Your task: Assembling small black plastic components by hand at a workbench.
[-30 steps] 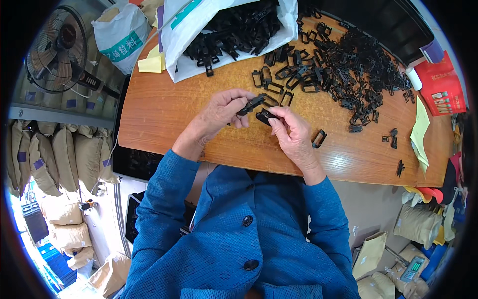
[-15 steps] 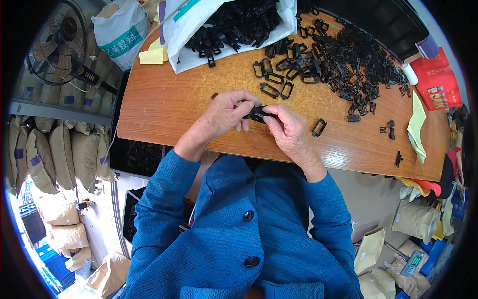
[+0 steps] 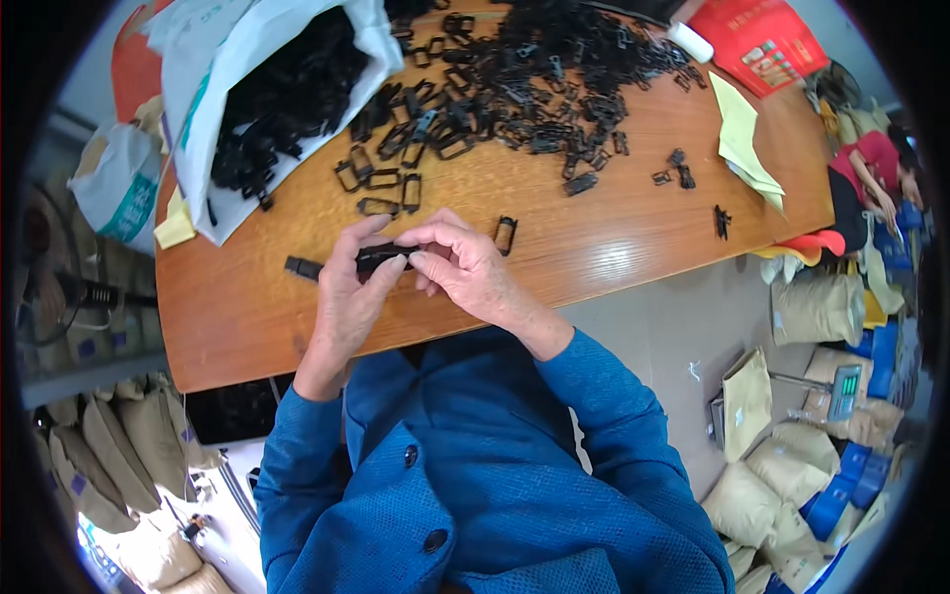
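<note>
My left hand (image 3: 348,287) and my right hand (image 3: 463,269) meet above the near part of the wooden table. Both pinch a small black plastic clip (image 3: 378,256) by its two ends, the fingertips covering part of it. Beside my left hand lies another black plastic piece (image 3: 303,267). A black rectangular frame (image 3: 506,236) rests to the right of my right hand. Several similar open frames (image 3: 382,179) lie just beyond my hands, at the edge of a large heap of black plastic parts (image 3: 554,94).
A white sack (image 3: 220,203) full of black parts lies tipped at the far left. Yellow paper (image 3: 744,144), a red package (image 3: 757,45) and a few loose black parts (image 3: 681,168) are on the right. Brown sacks (image 3: 819,307) stand on the floor; a person in red (image 3: 876,168) is beyond.
My view has turned to the right, so the table and hands appear further left. A person in red has come into view. Both hands still hold the black clip, the left fingers now more spread.
</note>
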The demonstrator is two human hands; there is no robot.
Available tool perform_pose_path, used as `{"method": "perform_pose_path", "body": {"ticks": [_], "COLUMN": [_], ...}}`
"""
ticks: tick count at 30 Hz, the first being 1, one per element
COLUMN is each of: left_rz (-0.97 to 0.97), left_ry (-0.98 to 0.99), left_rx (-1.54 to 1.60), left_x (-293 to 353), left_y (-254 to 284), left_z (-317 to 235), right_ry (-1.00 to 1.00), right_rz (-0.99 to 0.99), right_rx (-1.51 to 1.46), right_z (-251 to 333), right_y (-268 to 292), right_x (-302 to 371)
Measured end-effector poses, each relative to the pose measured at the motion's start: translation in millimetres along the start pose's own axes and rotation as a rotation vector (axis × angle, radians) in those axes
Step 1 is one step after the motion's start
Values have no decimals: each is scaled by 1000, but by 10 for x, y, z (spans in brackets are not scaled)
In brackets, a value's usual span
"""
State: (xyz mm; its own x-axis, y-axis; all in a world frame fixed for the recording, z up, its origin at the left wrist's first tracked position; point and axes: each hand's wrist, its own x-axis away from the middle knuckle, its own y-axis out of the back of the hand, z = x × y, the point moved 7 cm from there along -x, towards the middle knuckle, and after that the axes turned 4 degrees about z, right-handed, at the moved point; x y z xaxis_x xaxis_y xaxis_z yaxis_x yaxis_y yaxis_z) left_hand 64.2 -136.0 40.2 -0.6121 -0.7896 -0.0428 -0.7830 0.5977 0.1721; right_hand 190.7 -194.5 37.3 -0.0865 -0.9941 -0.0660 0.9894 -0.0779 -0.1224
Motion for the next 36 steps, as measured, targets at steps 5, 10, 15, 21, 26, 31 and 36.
{"method": "perform_pose_path", "body": {"ticks": [5, 10, 15, 21, 26, 31, 36], "left_rz": [102, 130, 224, 96, 27, 248, 540], "left_ry": [95, 71, 125, 148, -187, -374, -593], "left_rx": [156, 248, 142, -571, -1293, -884, -828], "left_x": [-133, -305, -355, -289, -263, -337, -516], "left_y": [-271, -491, -618, 518, 682, -348, -1217], "left_z": [-91, -269, -294, -238, -536, -644, -590], "right_ry": [-202, -230, -250, 259, 50, 22, 117], "right_rz": [-39, -66, -127, -589, -415, -266, -278], "right_rx": [-368, -393, -283, 1259, 1820, 1849, 1708], "right_z": [-215, -182, -99, 808, 757, 540, 682], "right_y": [273, 470, 743, 2159, 2857, 2965, 2560], "right_x": [54, 73, 179, 678, 873, 773, 732]}}
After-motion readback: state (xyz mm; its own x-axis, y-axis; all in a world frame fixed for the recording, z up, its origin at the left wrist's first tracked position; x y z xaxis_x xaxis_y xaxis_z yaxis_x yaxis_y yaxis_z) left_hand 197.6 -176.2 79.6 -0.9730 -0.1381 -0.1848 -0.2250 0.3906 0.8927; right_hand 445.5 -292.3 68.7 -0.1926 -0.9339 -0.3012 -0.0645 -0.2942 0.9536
